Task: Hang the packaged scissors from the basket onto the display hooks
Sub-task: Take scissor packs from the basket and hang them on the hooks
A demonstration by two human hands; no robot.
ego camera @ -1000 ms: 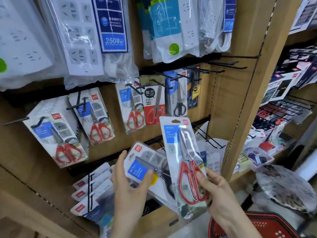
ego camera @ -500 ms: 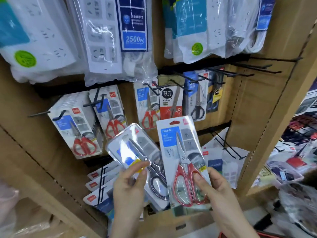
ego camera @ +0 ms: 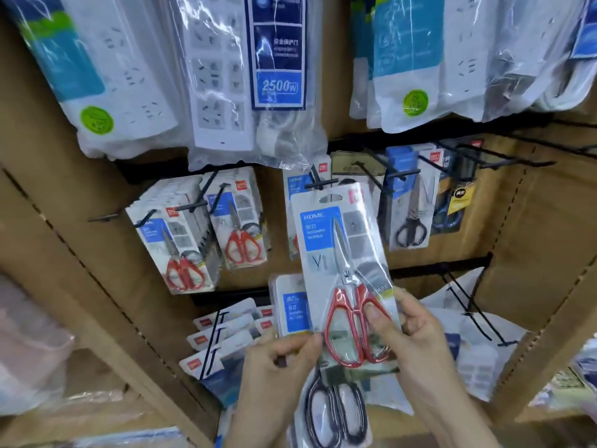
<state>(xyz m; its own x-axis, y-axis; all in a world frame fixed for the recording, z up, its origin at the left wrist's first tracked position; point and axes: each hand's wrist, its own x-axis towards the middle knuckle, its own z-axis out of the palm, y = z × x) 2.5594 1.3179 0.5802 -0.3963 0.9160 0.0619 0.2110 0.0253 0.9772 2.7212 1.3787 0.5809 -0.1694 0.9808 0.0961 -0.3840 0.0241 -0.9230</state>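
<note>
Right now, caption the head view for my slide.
Right hand holds a red-handled scissors pack up by the display hooks; left hand grips a black-handled pack.

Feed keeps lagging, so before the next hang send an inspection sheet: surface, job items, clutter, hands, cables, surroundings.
Surface: brown display board with black hooks.
Job's things: red-handled scissors pack raised, hang hole close under a hook, not yet on; black-handled scissors pack lower, behind it.
Clutter: nothing seen.
Hands: right hand grips the red-handled pack; left hand pinches the black-handled one.
Cables: cords bagged with power strips.
Surroundings: hung scissors packs on both sides; basket not in view.
</note>
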